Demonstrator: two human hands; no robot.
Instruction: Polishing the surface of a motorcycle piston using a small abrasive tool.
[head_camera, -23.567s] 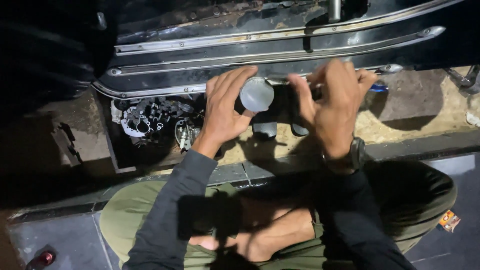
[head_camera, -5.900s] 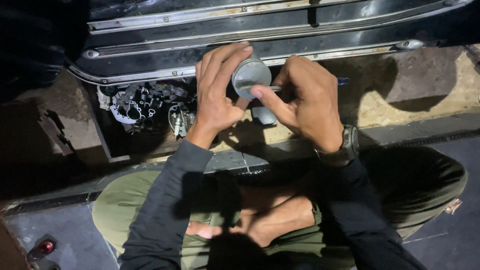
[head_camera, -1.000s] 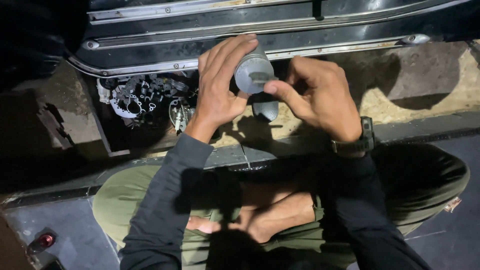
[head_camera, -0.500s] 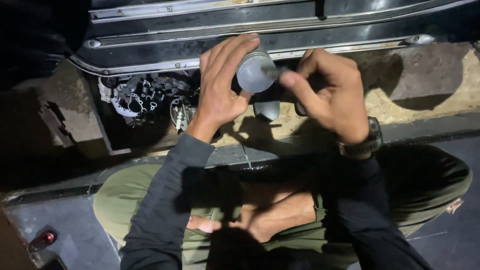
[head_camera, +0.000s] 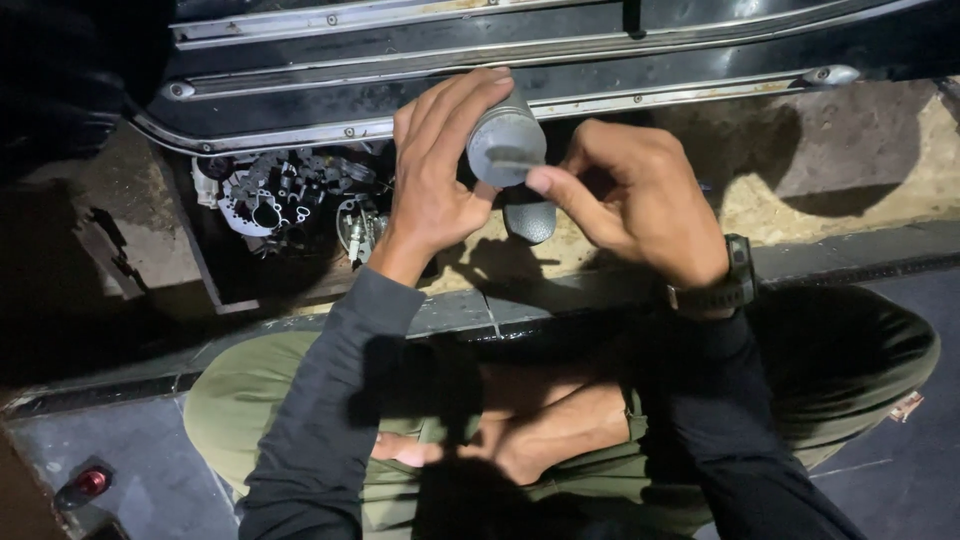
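My left hand (head_camera: 437, 172) wraps around a grey metal cylinder (head_camera: 507, 143), holding it up with its round end face toward me. My right hand (head_camera: 632, 196) is beside it, thumb and fingertip pinched at the lower rim of that end face; whether they hold a small part I cannot tell. A watch sits on my right wrist. Below the cylinder, on the sandy ground, lies a dark rounded part (head_camera: 531, 220), partly hidden by my hands.
A dark vehicle sill with chrome trim strips (head_camera: 560, 40) runs across the top. A dismantled metal housing with small parts (head_camera: 275, 192) lies in a shallow box at left. I sit cross-legged on a dark mat; a small red-capped object (head_camera: 88, 483) is at bottom left.
My right hand has moved back in to the cylinder's end face after drawing slightly away half a second ago. My left hand keeps the cylinder in the same place.
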